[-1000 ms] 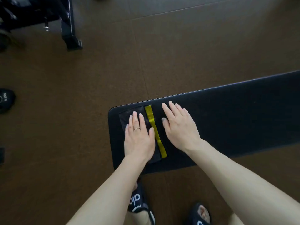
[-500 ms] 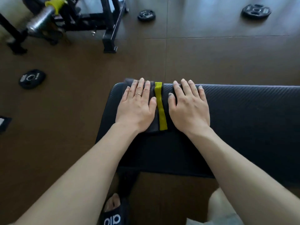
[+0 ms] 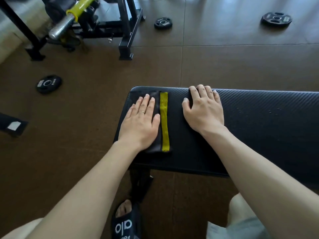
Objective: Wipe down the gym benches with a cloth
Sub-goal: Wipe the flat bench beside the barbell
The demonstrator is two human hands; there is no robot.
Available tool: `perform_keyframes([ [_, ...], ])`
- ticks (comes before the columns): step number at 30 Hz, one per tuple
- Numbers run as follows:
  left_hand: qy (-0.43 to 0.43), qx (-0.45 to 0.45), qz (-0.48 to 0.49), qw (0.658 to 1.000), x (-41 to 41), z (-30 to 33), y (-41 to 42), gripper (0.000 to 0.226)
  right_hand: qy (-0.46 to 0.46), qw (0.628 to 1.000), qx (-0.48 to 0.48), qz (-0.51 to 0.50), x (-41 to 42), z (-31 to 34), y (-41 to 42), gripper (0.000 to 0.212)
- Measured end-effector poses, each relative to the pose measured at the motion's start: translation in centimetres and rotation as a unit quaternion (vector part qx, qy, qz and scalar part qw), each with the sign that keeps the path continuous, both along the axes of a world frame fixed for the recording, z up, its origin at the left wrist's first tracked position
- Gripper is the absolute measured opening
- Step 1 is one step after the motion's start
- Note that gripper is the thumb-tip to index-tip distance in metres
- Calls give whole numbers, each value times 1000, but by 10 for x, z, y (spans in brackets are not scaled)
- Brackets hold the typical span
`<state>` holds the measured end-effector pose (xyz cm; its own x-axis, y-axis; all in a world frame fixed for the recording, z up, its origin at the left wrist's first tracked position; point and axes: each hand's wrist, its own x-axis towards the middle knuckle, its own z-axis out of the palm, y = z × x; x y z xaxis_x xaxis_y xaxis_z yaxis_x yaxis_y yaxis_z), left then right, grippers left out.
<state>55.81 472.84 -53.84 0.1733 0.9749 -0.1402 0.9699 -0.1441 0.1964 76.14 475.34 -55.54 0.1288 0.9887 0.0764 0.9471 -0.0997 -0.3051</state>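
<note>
A black padded gym bench (image 3: 259,135) runs from the centre to the right edge. On its left end lies a folded dark cloth with a yellow stripe (image 3: 164,121). My left hand (image 3: 140,123) presses flat on the cloth's dark part, fingers together, a ring on one finger. My right hand (image 3: 204,109) rests palm down on the bare bench to the right of the cloth, with its fingertips curled over the far edge. A gap of bench shows between the cloth and my right hand.
Brown rubber floor surrounds the bench. A black rack (image 3: 124,31) with a yellow-sleeved barbell (image 3: 76,12) stands at the far left. Weight plates lie on the floor at left (image 3: 48,83), far centre (image 3: 163,22) and far right (image 3: 276,19). My sandalled foot (image 3: 126,219) is below the bench.
My right hand has slid to the right, away from the cloth, and now grips the bench's far edge. My left hand stays flat on the cloth. The view has tilted up.
</note>
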Motion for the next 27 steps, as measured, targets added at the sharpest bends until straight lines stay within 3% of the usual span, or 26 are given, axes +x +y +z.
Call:
perform_keyframes([
  [4,12,-12,14,1000,5,1,28,62,-1,1000,15,7,2,-3,0,58],
  [10,0,-22,1,1000,1,7,-54,63,-2,1000,29,10,2,-7,-2,57],
  [20,2,16,33,999,-1,-6,98,58,-9,999,51,-2,2,-10,7,50],
  [27,-18,-8,113,993,-9,1,41,63,12,999,46,-8,5,-8,4,50],
])
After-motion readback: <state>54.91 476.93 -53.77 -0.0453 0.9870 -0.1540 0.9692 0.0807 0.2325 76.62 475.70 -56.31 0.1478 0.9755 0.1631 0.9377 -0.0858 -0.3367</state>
